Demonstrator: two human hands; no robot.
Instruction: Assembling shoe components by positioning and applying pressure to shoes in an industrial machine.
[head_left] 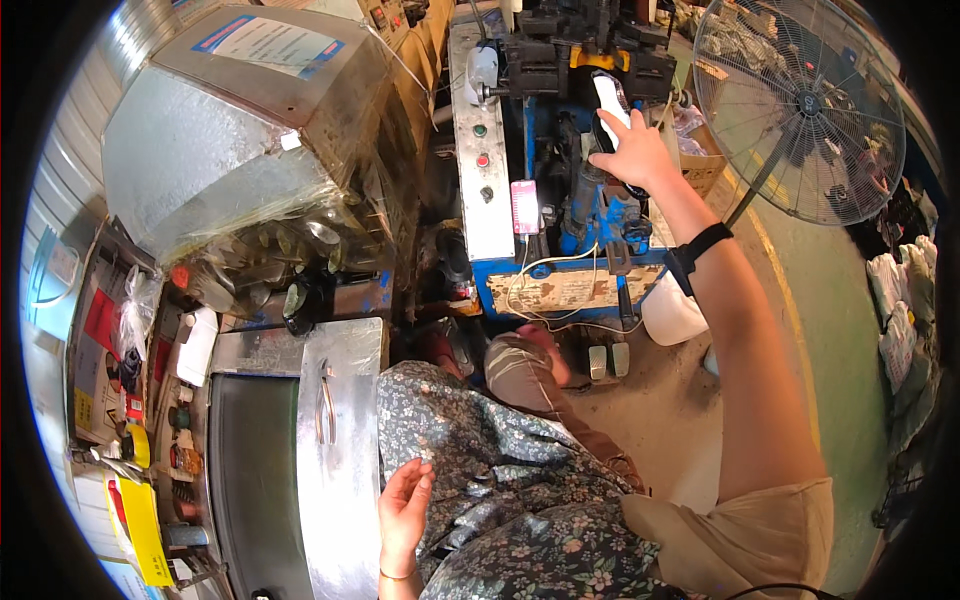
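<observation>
My right hand (637, 153) reaches up to the blue and black machine (580, 200), fingers and thumb spread. It lies over a long white piece with black edges (610, 95), shaped like a shoe, and hides its middle. The fingers are not wrapped round it; whether they press on it I cannot tell. My left hand (403, 508) is down by the dark floral apron (520, 500), loosely bent, with nothing in it. Left of the piece, a white control panel (485, 220) carries green and red buttons. A phone (524, 207) with a pink screen stands at the panel's edge.
A large metal hood (220, 140) stands at the left, above a dark conveyor belt (255, 480) and a shiny metal plate (340, 480). At the right stands a big fan (805, 105). Two foot pedals (609, 361) and a white container (673, 310) sit below the machine.
</observation>
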